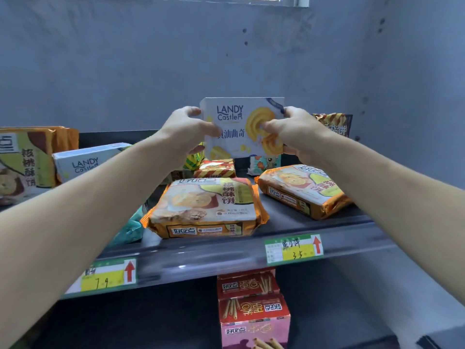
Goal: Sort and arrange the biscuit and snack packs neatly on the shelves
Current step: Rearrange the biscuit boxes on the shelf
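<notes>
Two hands are engaged: the left hand and right hand are curled round opposite side edges of the white biscuit box, held upright over the upper shelf. It is best stood beside the matching box at left, label outward.

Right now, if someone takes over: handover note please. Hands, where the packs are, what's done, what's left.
Left hand and right hand: both grip the Landy Castle box by its side edges, upright above the upper shelf.
On that shelf: second Landy Castle box at the left; three walnut biscuit packs at left, centre and right, the right one skewed.
Below: red stick-biscuit boxes, stacked.
Done: little to show; kinds lie mixed.
Left: probably set the held box beside its match, then group and square the walnut packs.
</notes>
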Demonstrator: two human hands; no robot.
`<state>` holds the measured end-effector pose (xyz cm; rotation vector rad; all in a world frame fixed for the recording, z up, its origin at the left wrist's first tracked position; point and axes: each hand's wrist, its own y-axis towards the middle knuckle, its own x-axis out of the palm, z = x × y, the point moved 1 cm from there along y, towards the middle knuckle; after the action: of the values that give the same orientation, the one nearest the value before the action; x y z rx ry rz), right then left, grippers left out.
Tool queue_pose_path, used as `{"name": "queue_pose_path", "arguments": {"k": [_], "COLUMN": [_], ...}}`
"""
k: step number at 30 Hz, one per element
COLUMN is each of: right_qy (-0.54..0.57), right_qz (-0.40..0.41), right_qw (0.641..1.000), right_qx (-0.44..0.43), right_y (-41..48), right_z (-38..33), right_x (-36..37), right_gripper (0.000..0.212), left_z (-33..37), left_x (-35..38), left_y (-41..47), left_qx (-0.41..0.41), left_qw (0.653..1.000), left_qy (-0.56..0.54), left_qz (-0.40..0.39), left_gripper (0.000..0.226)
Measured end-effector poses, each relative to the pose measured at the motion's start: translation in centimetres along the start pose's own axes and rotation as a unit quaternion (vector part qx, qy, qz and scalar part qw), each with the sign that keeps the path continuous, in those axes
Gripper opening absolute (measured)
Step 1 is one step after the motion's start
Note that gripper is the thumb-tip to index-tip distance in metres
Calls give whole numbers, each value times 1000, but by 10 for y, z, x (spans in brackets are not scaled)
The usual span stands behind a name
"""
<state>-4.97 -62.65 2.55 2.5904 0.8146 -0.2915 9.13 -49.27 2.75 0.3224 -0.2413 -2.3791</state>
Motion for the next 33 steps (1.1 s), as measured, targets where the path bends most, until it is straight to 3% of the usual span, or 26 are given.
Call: {"name": "queue_pose_path", "arguments": {"k": [19, 26, 33], "right_qy": [38, 37, 59], "right_qz": [-38, -16, 11], "right_qw": [998, 998, 996], "right_qx": [-40, -47, -73], "right_y": [-5, -10, -7], "right_z": [-47, -52, -68], "right_x": [134, 154, 156], "right_gripper": [26, 31, 37], "left_z": [-24, -30, -26], "left_x": [-137, -155, -162], "left_y": [-19, -22, -18], "left_qx": [3, 17, 68], "left_qw": [998, 998, 991], "left_qy": [-1, -24, -86], "left_qz": [70, 64, 81], "left_gripper": [63, 60, 42]}}
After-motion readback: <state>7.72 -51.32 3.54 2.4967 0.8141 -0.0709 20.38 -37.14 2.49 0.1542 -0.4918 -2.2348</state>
